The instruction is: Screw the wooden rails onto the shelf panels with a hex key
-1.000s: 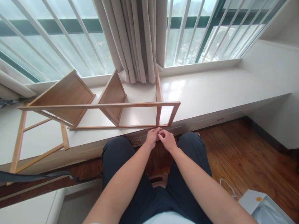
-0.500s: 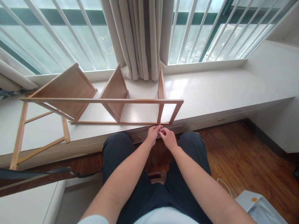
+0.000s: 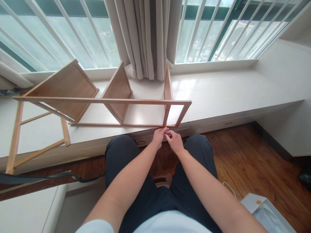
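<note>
A wooden shelf frame (image 3: 136, 101) lies on its side on the white window-sill bench, with three brown boards set across it. By the lower rail, near its right end, my left hand (image 3: 159, 137) is closed, its fingertips up against the wood. My right hand (image 3: 175, 141) is pinched close beside it. A thin, short metal rod (image 3: 166, 131) shows between the fingertips of both hands; its exact kind is too small to tell. What the left fingers grip is partly hidden.
At the left, a lighter wooden frame (image 3: 15, 139) overhangs the front edge of the bench (image 3: 218, 87). Beige curtains (image 3: 143, 38) hang behind the shelf frame. A white box (image 3: 255, 202) with a clear bag stands on the wooden floor at lower right. A dark strap (image 3: 48, 178) crosses the lower left.
The camera view has shifted slightly, so the shelf frame sits a little higher and more to the left. Both hands stay at the same rail spot, with the fingers barely changed.
</note>
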{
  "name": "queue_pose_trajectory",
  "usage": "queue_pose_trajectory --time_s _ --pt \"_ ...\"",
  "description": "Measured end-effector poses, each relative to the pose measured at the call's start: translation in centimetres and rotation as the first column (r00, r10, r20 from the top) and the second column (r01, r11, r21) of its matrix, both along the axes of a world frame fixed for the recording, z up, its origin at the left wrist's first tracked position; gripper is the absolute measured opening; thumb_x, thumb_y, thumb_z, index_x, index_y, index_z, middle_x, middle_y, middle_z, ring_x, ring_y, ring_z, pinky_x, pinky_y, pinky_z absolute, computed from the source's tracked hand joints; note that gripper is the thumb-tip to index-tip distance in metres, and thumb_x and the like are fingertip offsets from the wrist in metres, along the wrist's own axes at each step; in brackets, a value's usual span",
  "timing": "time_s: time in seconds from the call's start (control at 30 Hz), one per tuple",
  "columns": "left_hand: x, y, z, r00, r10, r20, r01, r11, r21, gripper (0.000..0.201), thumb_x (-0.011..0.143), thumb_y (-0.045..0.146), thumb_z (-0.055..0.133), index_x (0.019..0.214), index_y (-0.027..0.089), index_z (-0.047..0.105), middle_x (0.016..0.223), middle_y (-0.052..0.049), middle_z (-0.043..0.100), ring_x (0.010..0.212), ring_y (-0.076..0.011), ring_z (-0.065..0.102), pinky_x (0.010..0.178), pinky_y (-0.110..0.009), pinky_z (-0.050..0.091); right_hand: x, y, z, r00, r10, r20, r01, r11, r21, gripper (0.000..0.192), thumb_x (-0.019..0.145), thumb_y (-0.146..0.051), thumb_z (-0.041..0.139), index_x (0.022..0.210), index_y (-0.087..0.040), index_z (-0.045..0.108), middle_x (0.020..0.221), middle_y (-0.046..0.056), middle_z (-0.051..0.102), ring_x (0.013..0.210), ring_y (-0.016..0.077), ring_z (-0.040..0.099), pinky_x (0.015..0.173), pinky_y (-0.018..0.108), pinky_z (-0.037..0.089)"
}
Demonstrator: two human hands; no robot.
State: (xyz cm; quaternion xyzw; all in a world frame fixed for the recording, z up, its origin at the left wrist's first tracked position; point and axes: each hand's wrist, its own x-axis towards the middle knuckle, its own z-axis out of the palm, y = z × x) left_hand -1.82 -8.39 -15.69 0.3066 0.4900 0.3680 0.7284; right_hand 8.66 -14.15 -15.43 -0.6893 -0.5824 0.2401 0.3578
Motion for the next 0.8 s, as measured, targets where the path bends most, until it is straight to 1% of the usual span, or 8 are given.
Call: queue_pose_trajectory --time_s 0.17,0.4,0.6,0.8 --pt "0.03 -0.08 0.29 1.000 -0.004 -0.002 0.004 1.000 -0.012 0.024 0.095 0.034 0.065 0.099 0.010 0.067 0.070 0.003 0.059 0.056 -0.0050 0.053 0.054 -0.017 0.045 0.06 0.12 -0.18 0.999 0.009 0.045 -0.009 1.000 -0.006 0.013 0.088 -0.029 0.061 0.093 -0.020 0.070 0.083 0.005 0.073 0.073 0.0202 0.066 0.073 0.030 0.046" --pt "0.15 -0.09 0.09 1.000 0.011 0.007 -0.011 1.000 -0.006 0.026 0.096 0.035 0.064 0.099 0.010 0.065 0.076 0.001 0.061 0.060 -0.0051 0.054 0.056 -0.017 0.048 0.16 0.14 -0.20 0.991 0.029 0.132 -0.027 0.999 -0.020 0.015 0.086 -0.023 0.062 0.097 -0.020 0.071 0.080 0.004 0.070 0.073 0.0202 0.062 0.074 0.030 0.045" --pt "0.19 -0.07 -0.04 1.000 0.021 0.023 -0.021 1.000 0.000 0.025 0.096 0.034 0.064 0.098 0.010 0.065 0.075 0.002 0.060 0.059 -0.0050 0.053 0.057 -0.017 0.047 0.06 -0.08 0.16 0.982 0.025 0.185 -0.022 1.000 -0.017 0.015 0.088 -0.021 0.062 0.100 -0.020 0.072 0.088 0.006 0.072 0.078 0.0210 0.064 0.075 0.030 0.044" --pt "0.19 0.05 -0.13 0.999 0.025 0.044 -0.024 1.000 -0.014 0.024 0.095 0.034 0.064 0.096 0.010 0.065 0.068 0.005 0.054 0.055 -0.0045 0.049 0.055 -0.017 0.045 -0.01 -0.42 0.62 0.979 0.016 0.206 -0.018 1.000 0.007 0.013 0.091 -0.024 0.062 0.100 -0.021 0.072 0.094 0.006 0.074 0.083 0.0215 0.066 0.076 0.030 0.045"
